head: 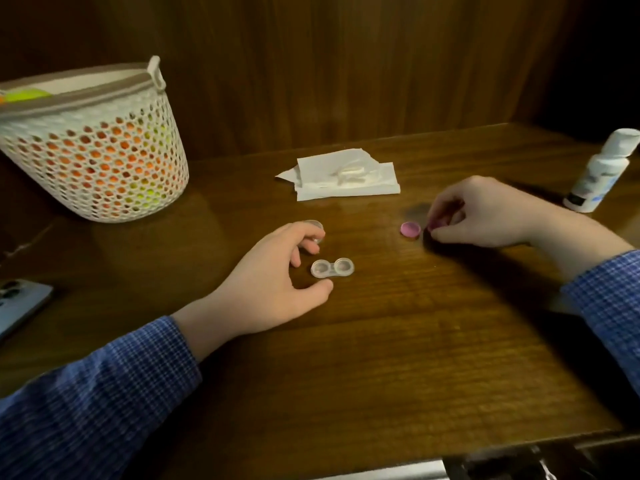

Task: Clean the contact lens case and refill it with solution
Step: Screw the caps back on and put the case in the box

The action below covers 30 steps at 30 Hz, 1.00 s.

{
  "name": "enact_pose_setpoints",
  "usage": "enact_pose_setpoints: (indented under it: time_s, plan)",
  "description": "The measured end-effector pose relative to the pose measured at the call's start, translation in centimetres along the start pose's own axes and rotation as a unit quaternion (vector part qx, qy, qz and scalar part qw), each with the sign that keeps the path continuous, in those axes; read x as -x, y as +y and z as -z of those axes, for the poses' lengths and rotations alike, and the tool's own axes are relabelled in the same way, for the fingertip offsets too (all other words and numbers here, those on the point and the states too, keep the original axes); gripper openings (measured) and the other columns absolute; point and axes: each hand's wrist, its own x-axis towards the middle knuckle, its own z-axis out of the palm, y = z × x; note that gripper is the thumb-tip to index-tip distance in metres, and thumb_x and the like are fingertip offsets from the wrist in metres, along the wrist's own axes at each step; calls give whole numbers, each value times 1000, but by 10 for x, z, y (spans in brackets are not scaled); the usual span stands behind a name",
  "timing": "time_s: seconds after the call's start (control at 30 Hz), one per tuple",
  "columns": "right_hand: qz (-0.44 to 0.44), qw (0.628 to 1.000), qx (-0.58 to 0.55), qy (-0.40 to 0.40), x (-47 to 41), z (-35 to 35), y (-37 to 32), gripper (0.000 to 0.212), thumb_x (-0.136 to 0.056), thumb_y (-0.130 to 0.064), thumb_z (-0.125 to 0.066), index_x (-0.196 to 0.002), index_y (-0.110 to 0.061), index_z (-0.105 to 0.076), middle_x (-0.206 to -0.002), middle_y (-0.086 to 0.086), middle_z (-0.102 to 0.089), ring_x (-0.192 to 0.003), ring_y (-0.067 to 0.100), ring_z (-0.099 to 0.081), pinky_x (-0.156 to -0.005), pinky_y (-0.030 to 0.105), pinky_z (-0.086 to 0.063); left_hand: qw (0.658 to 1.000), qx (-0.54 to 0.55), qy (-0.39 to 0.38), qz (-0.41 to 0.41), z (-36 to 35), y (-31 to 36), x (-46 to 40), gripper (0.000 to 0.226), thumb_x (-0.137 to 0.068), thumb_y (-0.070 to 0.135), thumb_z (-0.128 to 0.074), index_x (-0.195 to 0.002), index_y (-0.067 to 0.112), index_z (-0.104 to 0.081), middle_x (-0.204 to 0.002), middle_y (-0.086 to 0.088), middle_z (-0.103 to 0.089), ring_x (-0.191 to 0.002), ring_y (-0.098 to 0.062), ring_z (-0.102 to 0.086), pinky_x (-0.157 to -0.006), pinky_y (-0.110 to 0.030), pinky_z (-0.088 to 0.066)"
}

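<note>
Lens case (332, 268) uncapped, just beside spread left grip (277, 275); right grip (485, 216) pinching pink cap (437, 226).

Dark brown wood-grain surface (398, 341), clear colourless lens case (332, 268), pink cap (410, 230), white tissue (346, 178), white bottle (601, 171) with blue and black label, white perforated basket (100, 147) with grey rim, orange and yellow-green showing through, blue checked sleeves (104, 393), grey-blue phone (17, 303)

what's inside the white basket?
Through the white basket's holes, orange and yellow-green contents show; a yellow-green item pokes out above the rim. What the items are cannot be told, since the wall covers most of them.
</note>
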Motion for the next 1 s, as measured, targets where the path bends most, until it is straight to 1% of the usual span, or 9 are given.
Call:
enact_pose_setpoints:
  time_s: [0.1, 0.17, 0.23, 0.37, 0.5, 0.6, 0.73, 0.9, 1.0]
  plan:
    - [42, 996, -67, 40, 10, 5, -3, 17, -79, -29, -82, -92, -33, -73, -90, -9, -74, -80, 7, -72, -63, 19, -58, 1000, 18, 9, -1, -2, -2, -1, 69, -83, 32, -81, -143, 31, -47, -115, 21, -60, -96, -3, -59, -70, -12, -47]
    - [92, 981, -161, 49, 14, 4, -14, 19, -74, -27, -81, -92, -31, -75, -89, -7, -76, -85, 8, -74, -68, 17, -59, 999, 41, 19, 1, -3, -3, -2, 72, -82, 29, -83, -144, 30, -44, -113, 19, -61, -95, -5, -60, -65, -13, -48]
    - [141, 965, -218, 48, 16, -3, -30, 22, -76, -24, -79, -97, -28, -78, -93, -7, -77, -89, 15, -75, -75, 26, -63, 999, 48, 22, -1, -4, -4, -1, 77, -82, 29, -83, -146, 29, -40, -113, 19, -61, -96, -5, -60, -67, -13, -47]
    - [193, 953, -231, 39, 11, -23, -57, 27, -82, -31, -74, -108, -32, -78, -97, -11, -78, -94, 13, -72, -84, 31, -60, 999, 52, 18, -3, -3, -6, -2, 79, -83, 30, -83, -147, 28, -37, -112, 20, -62, -99, -2, -58, -72, -11, -47]
    - [202, 945, -251, 57, 3, -38, -69, 20, -85, -8, -78, -103, -18, -78, -95, -4, -77, -90, 15, -73, -84, 34, -62, 998, 53, 17, 0, -3, -7, -3, 84, -83, 30, -83, -150, 27, -33, -112, 20, -64, -100, 0, -58, -72, -9, -46]
    - [195, 930, -305, 61, 3, -47, -69, 18, -84, 2, -78, -97, -11, -74, -93, 4, -76, -88, 18, -77, -84, 39, -64, 998, 58, 22, 2, -4, -7, -3, 91, -82, 29, -83, -153, 27, -26, -112, 20, -65, -102, 1, -58, -77, -7, -45]
    - [168, 929, -327, 54, 7, -54, -65, 13, -83, -9, -81, -94, -13, -74, -96, 1, -79, -92, 18, -77, -87, 39, -63, 998, 57, 25, -4, -4, -6, -3, 94, -81, 28, -84, -155, 25, -24, -109, 21, -66, -102, 1, -57, -79, -6, -44]
    - [182, 942, -282, 25, 12, -57, -69, 15, -77, -25, -82, -87, -16, -76, -98, -10, -79, -99, 9, -74, -88, 29, -61, 997, 65, 28, -15, -4, -6, -3, 94, -81, 27, -85, -154, 22, -26, -106, 20, -67, -98, -1, -60, -73, -8, -45]
    - [190, 943, -272, 10, 13, -60, -71, 15, -76, -26, -83, -87, -17, -77, -99, -11, -79, -100, 8, -73, -89, 27, -58, 997, 60, 33, -23, -3, -6, -3, 92, -81, 26, -85, -154, 20, -28, -104, 21, -67, -92, 1, -61, -68, -7, -45]
